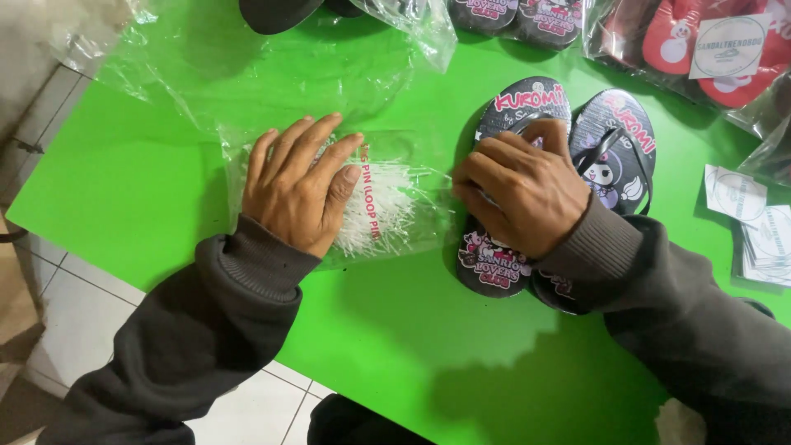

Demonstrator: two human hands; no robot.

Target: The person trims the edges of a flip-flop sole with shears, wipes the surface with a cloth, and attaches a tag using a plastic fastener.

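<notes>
The green table (387,330) stands over a white tiled floor (91,305). The left hand (298,185) lies flat, released, on a clear bag of white plastic pins (387,210) near the left edge. The right hand (519,191) presses, fingers curled, on 2 black flip-flops (614,148) at mid-table. Paper tags (754,227) lie at the right edge.

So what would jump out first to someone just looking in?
The bright green table, then the black printed flip-flops right of centre, with the right hand resting on the nearer one. The left hand presses flat on a clear bag of white loop pins at the centre.
</notes>
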